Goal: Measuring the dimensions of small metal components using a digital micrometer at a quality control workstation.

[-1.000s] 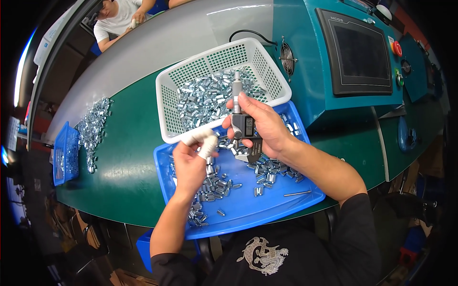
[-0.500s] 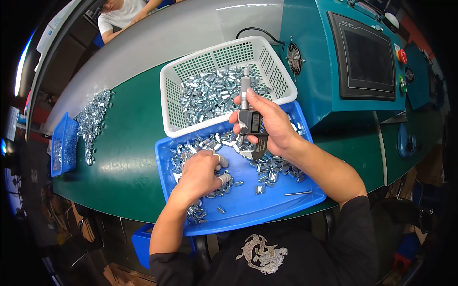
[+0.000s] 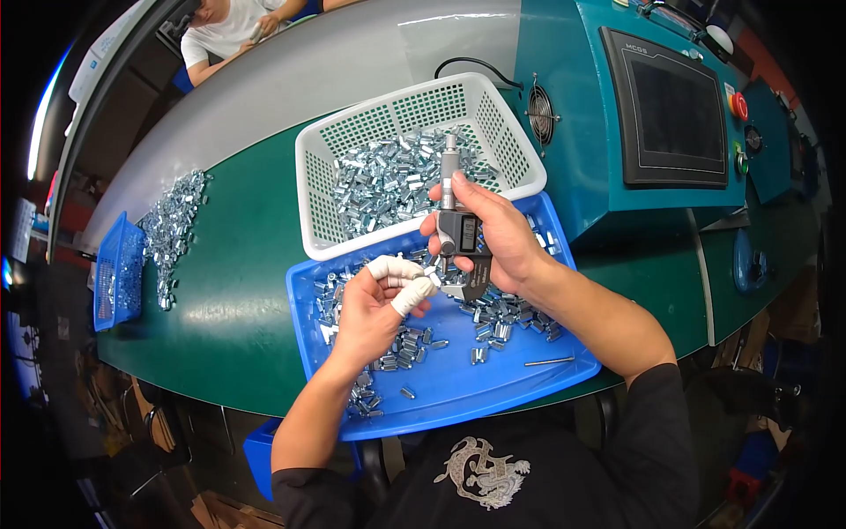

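In my right hand (image 3: 498, 234) is a digital micrometer (image 3: 462, 231), its barrel pointing away from me and its small display facing up. My left hand (image 3: 374, 309), with white covers on thumb and fingertip, pinches a small shiny metal nut (image 3: 432, 275) close to the micrometer's jaws. Whether the nut touches them I cannot tell. Both hands are above a blue tray (image 3: 458, 388) of loose metal nuts (image 3: 502, 317). Behind it, a white perforated basket (image 3: 310, 189) holds many similar pieces and overlaps the tray's far edge.
A thin metal pin (image 3: 549, 361) lies at the tray's right. On the left of the green table (image 3: 238, 264) are a nut pile (image 3: 174, 220) and a small blue basket (image 3: 107, 273). A teal machine (image 3: 573, 132) with a screen stands right. Another person (image 3: 231, 33) sits far left.
My left hand has risen from the nuts in the tray and moved right to the micrometer, with a nut now between its fingers. The right hand still holds the micrometer in nearly the same place.
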Tool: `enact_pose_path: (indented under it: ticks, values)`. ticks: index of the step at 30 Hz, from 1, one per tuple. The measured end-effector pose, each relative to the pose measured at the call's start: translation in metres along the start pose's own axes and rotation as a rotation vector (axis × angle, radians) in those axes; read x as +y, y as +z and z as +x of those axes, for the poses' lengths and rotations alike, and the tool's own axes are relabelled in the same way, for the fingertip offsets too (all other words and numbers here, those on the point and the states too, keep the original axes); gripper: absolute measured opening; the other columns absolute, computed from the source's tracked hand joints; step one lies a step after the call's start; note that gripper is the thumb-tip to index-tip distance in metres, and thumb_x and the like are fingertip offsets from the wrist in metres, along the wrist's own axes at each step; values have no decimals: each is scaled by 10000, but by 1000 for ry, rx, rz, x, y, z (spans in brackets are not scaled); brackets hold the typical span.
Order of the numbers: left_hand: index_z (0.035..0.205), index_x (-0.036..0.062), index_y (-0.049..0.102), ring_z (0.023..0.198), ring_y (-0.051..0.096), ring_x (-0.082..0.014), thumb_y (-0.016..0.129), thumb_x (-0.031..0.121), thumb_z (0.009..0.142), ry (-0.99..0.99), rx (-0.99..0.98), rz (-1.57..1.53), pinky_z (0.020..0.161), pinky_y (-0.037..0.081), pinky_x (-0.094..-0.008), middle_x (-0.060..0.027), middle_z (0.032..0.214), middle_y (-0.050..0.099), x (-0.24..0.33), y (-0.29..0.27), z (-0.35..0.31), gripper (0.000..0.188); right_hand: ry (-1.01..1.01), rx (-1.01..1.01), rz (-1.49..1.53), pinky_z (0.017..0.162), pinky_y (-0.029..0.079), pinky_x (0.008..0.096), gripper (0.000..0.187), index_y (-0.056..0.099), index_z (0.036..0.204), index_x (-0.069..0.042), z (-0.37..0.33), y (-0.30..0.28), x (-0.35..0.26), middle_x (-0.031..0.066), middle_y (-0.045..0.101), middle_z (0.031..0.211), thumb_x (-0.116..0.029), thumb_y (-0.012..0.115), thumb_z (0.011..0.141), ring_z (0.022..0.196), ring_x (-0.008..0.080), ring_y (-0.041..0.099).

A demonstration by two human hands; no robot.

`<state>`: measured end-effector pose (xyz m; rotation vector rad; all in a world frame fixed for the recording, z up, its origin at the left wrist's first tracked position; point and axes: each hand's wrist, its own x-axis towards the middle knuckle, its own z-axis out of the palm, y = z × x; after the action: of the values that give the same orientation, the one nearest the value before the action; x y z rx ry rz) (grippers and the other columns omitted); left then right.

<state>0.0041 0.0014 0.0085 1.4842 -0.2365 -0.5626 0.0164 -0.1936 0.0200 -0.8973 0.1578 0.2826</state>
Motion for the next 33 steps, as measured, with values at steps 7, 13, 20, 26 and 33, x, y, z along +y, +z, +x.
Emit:
enact_pose_path:
  ticks: [7, 13, 20, 26, 33]
  values:
    - [1108, 30, 627, 745, 523, -65, 597, 116, 910, 7, 99, -7, 646, 445, -220, -8, 893, 603, -3, 5, 0, 218, -2, -33, 23, 375, 419, 208, 388, 491, 1111, -60, 1, 0, 1, 119, 636, 849, -412, 395, 980, 672, 157, 653]
    - [1090, 1, 618, 776, 591, -120, 625, 83, 877, -64, 88, -123, 686, 489, -247, -51, 909, 638, -5, 7, 0, 228, 7, -40, 63, 392, 422, 218, 439, 478, 1155, -62, 1, 0, 1, 127, 626, 881, -445, 346, 985, 698, 153, 644]
    - [1088, -9, 612, 852, 660, -195, 616, 81, 877, -62, 27, -140, 756, 552, -292, -117, 969, 665, -2, 8, 1, 230, -11, -56, 66, 414, 427, 213, 472, 450, 1221, -61, 0, -2, 3, 136, 609, 917, -452, 331, 986, 725, 150, 634]
    - [1088, -14, 612, 832, 671, -209, 612, 80, 878, -43, 12, -141, 745, 558, -300, -133, 977, 670, -2, 8, 1, 230, -12, -43, 78, 397, 420, 210, 380, 474, 1130, -68, 0, 0, 2, 130, 616, 889, -405, 373, 988, 702, 150, 635]
    - [1092, -26, 603, 842, 663, -191, 622, 64, 876, -54, 4, -164, 725, 555, -283, -109, 968, 663, -2, 7, 2, 234, -12, -22, 70, 387, 417, 210, 363, 477, 1089, -71, -1, 2, 2, 121, 627, 863, -409, 402, 979, 677, 153, 642]
